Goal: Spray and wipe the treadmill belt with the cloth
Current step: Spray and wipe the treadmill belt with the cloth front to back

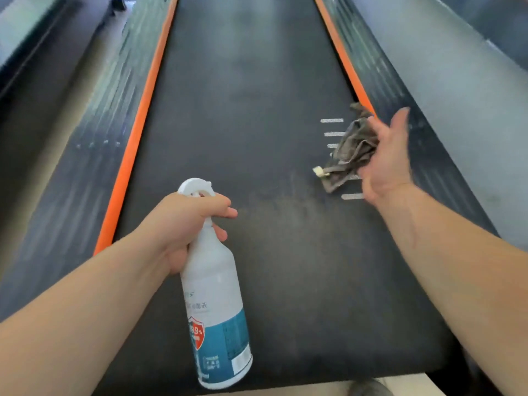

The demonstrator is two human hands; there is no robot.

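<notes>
Over the treadmill belt (243, 110), the left hand (185, 224) grips the spray bottle (214, 310) by its neck, fingers at the trigger; the right hand (385, 161) clutches the crumpled cloth (351, 152) near the belt's right edge; spraying looks to be the step in hand; next, a trigger squeeze, then wiping.

On my feed both arms come in bare. The left forearm (85, 310) and the right forearm (457, 267) are uncovered from the lower frame edge up to the wrists. The left hand (188, 224) is bare as well, with smooth, rounded knuckles. On the right hand (385, 161) I can make out creases across the wrist, and a faint ridge of tendon runs down the inner forearm below it. Its thumbnail (405, 110) looks greyish, but the blur keeps me from telling whether that is polish. A dark rounded shape (368, 387) sits at the bottom edge, and I cannot tell whether it belongs to the person.
</notes>
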